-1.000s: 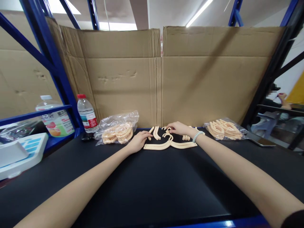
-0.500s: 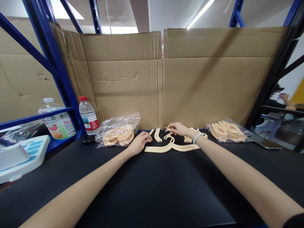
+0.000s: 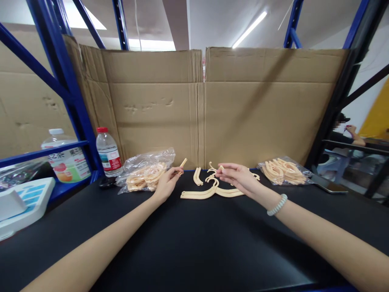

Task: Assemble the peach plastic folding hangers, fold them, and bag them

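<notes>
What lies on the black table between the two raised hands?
In the head view, between the left hand and right hand lie loose cream plastic hanger pieces and an assembled cream hanger.

a water bottle stands left, before a cardboard wall.

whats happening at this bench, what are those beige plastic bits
A person is handling cream plastic hanger parts over a black table. The left hand holds a short straight piece raised off the table; the right hand pinches a small hook piece. An assembled hanger lies flat between them, with bagged parts at the left and right.
</notes>
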Tool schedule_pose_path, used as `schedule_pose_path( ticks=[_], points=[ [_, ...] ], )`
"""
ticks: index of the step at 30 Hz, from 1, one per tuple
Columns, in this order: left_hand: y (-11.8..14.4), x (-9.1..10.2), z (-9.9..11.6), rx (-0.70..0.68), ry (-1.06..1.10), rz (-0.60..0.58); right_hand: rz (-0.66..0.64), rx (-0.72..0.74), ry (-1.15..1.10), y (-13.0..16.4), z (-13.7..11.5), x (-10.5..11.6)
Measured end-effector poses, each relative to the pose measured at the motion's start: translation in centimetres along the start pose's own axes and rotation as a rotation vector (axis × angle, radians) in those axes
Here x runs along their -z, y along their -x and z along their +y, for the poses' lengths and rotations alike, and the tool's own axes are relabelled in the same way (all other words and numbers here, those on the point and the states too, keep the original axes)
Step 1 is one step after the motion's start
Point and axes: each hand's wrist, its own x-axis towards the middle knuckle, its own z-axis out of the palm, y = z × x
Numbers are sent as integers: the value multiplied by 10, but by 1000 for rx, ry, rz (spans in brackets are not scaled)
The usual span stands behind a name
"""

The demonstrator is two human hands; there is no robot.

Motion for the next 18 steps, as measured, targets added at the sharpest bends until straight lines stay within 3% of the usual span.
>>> schedule_pose_path(
  ticks=[4,10,14,18],
  points=[
    [4,-9,20,66,114,64,18,-23,-143,24,4,-5],
    [21,-33,55,205,323,54,44,-77,-184,36,15,-9],
    [34,-47,76,458,709,100,19,-107,-224,42,21,-15],
    [42,-57,83,594,872,-4,27,-128,-285,44,26,-18]
  ],
)
